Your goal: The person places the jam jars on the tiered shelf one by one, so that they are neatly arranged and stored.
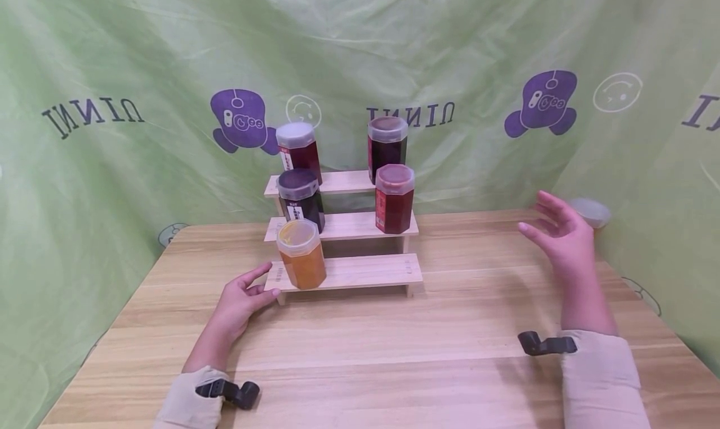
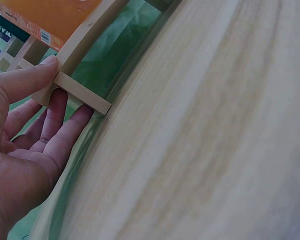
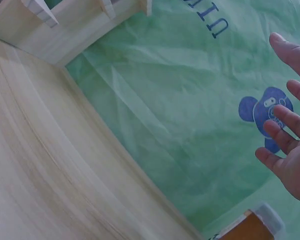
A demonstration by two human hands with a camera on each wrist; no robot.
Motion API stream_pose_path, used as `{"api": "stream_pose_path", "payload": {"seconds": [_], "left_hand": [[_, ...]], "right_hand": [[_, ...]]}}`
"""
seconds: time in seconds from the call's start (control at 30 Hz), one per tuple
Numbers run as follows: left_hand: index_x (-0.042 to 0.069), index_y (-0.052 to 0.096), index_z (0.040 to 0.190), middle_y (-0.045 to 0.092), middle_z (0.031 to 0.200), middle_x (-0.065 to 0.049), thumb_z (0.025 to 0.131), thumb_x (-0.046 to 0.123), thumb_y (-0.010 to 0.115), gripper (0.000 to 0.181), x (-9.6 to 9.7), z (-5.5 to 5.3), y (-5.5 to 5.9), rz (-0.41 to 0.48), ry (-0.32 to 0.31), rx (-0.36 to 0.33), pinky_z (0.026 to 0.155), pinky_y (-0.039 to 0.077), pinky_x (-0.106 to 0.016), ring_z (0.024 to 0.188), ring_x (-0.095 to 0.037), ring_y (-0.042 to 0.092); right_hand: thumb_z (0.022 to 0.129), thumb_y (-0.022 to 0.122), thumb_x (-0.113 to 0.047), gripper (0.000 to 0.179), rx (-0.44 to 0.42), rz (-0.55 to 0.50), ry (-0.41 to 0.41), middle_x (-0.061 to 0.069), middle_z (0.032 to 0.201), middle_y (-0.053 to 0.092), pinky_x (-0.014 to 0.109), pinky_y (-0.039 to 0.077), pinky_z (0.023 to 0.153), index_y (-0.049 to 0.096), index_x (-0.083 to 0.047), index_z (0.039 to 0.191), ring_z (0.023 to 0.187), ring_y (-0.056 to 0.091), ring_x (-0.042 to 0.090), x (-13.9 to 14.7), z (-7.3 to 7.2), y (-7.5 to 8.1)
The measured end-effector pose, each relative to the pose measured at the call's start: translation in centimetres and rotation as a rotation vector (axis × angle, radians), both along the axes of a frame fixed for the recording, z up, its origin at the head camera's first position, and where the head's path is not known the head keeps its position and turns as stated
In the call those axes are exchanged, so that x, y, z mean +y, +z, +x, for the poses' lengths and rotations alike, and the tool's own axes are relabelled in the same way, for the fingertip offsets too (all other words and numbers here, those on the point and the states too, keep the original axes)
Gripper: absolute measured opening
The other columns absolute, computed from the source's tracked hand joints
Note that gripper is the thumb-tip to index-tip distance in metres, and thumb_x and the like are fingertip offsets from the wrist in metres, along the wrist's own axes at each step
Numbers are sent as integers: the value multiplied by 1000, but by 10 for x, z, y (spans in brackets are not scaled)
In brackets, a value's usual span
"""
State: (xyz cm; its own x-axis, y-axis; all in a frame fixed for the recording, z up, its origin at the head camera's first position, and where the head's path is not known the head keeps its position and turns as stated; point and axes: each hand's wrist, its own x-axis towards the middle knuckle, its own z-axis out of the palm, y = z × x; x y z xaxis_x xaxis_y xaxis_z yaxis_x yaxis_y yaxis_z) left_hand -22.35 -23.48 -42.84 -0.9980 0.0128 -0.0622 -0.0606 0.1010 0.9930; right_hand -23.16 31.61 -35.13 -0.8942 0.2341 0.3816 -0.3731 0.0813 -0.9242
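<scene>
At the left end of a three-step wooden display rack (image 1: 371,271), my left hand (image 1: 239,304) grips the lowest step. The left wrist view has the thumb on the step's corner and fingertips against its leg (image 2: 84,93). Beside that hand, a jar of orange-yellow contents (image 1: 304,266) stands upright on the lowest step. My right hand (image 1: 568,244) is raised over the table's right side, fingers spread and holding nothing. Partly hidden behind it is another clear-lidded jar (image 1: 592,211), whose orange-brown side (image 3: 247,229) appears at the bottom of the right wrist view.
On the middle step stand a dark jar (image 1: 302,207) at left and a red jar (image 1: 395,205) at right. The top step carries a dark red jar (image 1: 304,157) and a near-black jar (image 1: 387,154). Green printed cloth (image 1: 461,166) hangs behind the wooden table (image 1: 394,366).
</scene>
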Motion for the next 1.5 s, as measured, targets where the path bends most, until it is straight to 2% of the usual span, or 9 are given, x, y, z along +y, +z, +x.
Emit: {"api": "stream_pose_path", "payload": {"seconds": [0.17, 0.37, 0.67, 0.83, 0.93, 1.1, 1.23, 1.37, 1.5], "left_hand": [[0, 40, 147, 67, 87, -1, 83, -4, 74, 73, 0, 0, 0, 8, 0, -2, 70, 55, -19, 77, -6, 63], [0, 37, 148, 69, 92, -2, 84, -3, 73, 73, 0, 0, 0, 17, -16, -11, 74, 56, -22, 78, -8, 65], [1, 39, 148, 68, 89, -1, 84, -2, 74, 73, -1, 0, 1, 3, -8, -5, 72, 55, -21, 78, -7, 63], [2, 40, 147, 65, 86, -1, 83, -1, 75, 73, -1, 1, 2, -11, 3, -7, 69, 54, -19, 76, -7, 61], [3, 40, 148, 65, 87, -2, 83, -1, 75, 74, -1, 1, 2, -15, 1, -9, 69, 54, -18, 77, -7, 61], [5, 41, 148, 64, 90, -3, 83, 0, 75, 74, -1, 0, 1, -25, 5, -12, 70, 54, -19, 78, -7, 61], [6, 40, 148, 66, 91, -3, 84, 1, 75, 74, -1, -1, 1, -31, -1, -14, 72, 55, -20, 78, -7, 62], [5, 41, 148, 65, 91, -3, 84, 0, 75, 73, -1, -1, 1, -35, 3, -9, 70, 55, -20, 77, -7, 61], [4, 41, 147, 64, 94, -3, 83, 0, 75, 73, 0, 0, 1, -32, 8, -2, 70, 54, -19, 78, -7, 60]], "right_hand": [[81, 77, 2, 72, -45, -37, -26, 2, 147, 45, 11, 43, 93, 48, -15, 144, 128, 43, 16, 7, 1, -1], [82, 78, -6, 76, -137, -28, -87, 1, 151, 40, 15, 36, 104, 42, -18, 148, 135, 37, 17, 19, 4, -2], [81, 80, -9, 80, -187, -83, -129, 5, 150, 40, 7, 46, 80, 40, -20, 149, 129, 41, 20, 32, 8, -7], [78, 83, -9, 84, -202, -133, -151, 3, 144, 46, 9, 48, 79, 40, -20, 149, 121, 49, 13, 38, 9, -11], [77, 84, -10, 84, -221, -146, -194, 1, 146, 45, 7, 45, 84, 41, -21, 149, 125, 47, 11, 43, 9, -13], [78, 83, -12, 83, -264, -115, -263, -1, 154, 36, 10, 33, 102, 41, -25, 149, 137, 35, 13, 49, 8, -18], [78, 83, -12, 84, -274, -152, -275, -1, 154, 35, 14, 32, 105, 40, -26, 149, 139, 31, 15, 54, 7, -21], [76, 85, -12, 83, -269, -214, -285, -1, 154, 35, 11, 38, 98, 43, -26, 147, 140, 32, 14, 61, 7, -24], [73, 86, -11, 82, -250, -269, -303, -4, 151, 38, 8, 47, 80, 47, -23, 144, 138, 36, 16, 70, 5, -27]]}}
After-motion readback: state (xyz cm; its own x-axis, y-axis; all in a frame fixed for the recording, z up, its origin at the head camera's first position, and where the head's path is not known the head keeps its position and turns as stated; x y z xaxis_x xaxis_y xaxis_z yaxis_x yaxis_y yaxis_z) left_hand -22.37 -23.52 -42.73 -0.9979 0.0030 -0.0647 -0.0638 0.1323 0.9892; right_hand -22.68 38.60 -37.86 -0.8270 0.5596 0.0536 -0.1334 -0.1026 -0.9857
